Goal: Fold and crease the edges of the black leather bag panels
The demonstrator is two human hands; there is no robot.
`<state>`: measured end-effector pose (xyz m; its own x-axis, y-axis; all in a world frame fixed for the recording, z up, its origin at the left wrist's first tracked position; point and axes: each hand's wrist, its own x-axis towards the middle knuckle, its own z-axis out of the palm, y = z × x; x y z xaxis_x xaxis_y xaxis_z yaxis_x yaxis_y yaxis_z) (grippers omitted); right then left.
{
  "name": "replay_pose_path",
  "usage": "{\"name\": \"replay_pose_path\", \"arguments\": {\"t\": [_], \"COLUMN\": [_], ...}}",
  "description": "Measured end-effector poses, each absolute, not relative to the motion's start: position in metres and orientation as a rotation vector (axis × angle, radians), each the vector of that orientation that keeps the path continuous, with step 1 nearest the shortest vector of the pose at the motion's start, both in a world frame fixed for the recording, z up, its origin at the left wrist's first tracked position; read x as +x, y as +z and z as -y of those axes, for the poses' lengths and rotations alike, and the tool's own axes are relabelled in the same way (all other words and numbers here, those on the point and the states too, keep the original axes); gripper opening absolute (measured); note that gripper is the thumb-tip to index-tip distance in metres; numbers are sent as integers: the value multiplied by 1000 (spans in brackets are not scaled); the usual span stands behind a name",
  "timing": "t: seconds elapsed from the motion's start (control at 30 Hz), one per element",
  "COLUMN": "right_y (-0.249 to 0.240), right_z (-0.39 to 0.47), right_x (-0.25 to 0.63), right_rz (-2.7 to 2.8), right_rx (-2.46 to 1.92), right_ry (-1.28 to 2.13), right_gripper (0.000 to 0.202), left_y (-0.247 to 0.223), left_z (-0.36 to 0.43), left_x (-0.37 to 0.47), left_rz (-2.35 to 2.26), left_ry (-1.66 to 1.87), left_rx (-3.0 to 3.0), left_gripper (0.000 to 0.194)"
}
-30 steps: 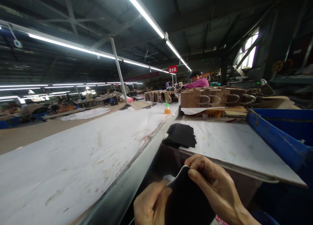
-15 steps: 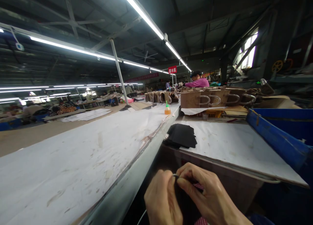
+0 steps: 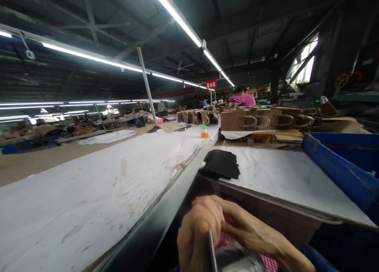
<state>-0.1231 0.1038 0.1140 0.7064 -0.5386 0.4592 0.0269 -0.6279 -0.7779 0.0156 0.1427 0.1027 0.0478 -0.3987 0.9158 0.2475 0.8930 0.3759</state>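
My left hand [image 3: 194,236] is closed at the bottom middle, its thumb pressed along a thin flat piece [image 3: 212,250]. That piece is turned nearly edge-on, so a narrow grey edge and a dark side are most of what shows. My right hand [image 3: 233,220] reaches across from the right, its fingers bent and meeting the left fingers at the far end of the piece. Its fingertips are partly hidden there. Beneath the hands are red-and-white checked cloth [image 3: 223,238] and a shiny dark grey sheet [image 3: 239,258]. A stack of black flat pieces [image 3: 221,164] lies beyond.
A long paper-covered table [image 3: 97,189] runs along the left. Glue-like orange liquid fills a green-tipped bottle [image 3: 204,132] near its edge. Brown bag-like pieces with handles [image 3: 233,120] stand behind the side table [image 3: 275,177]. Right is a blue bin [image 3: 334,161]. A person in pink [image 3: 244,99] works farther back.
My hands have drawn closer together, the right fingers now over the left ones. The held piece has turned edge-on to me, and more checked cloth shows. The view has shifted slightly.
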Motion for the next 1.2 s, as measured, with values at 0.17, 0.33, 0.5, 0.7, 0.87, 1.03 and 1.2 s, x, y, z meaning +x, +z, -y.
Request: {"name": "replay_pose_path", "arguments": {"t": [0.17, 0.33, 0.5, 0.7, 0.87, 1.03, 1.2], "right_y": [106, 110, 111, 112, 112, 103, 81], "right_z": [-97, -94, -93, -91, -87, -91, -88], "right_x": [-120, -143, -143, -141, -141, -120, -94], "right_rz": [-352, -612, -638, -551, -482, -491, -457], "right_rx": [-1931, -2363, -2662, -2682, -2742, -2840, -2828], "right_ry": [-819, -1109, -1233, -1144, -1114, -1286, -1430], "right_gripper": [48, 37, 27, 32, 29, 28, 42], "left_y": [98, 82, 83, 84, 77, 62, 40], "left_z": [-151, -172, -170, -168, -168, -157, -142], "left_x": [38, 76, 79, 79, 80, 58, 36], "left_rz": [1328, 1140, 1312, 1346, 1376, 1287, 1260], "left_ry": [-777, -1069, -696, -671, -526, -168, 365], "left_rx": [238, 634, 1080, 1140, 1253, 1239, 1302], "left_gripper": [33, 71, 43, 44, 39, 33, 33]}}
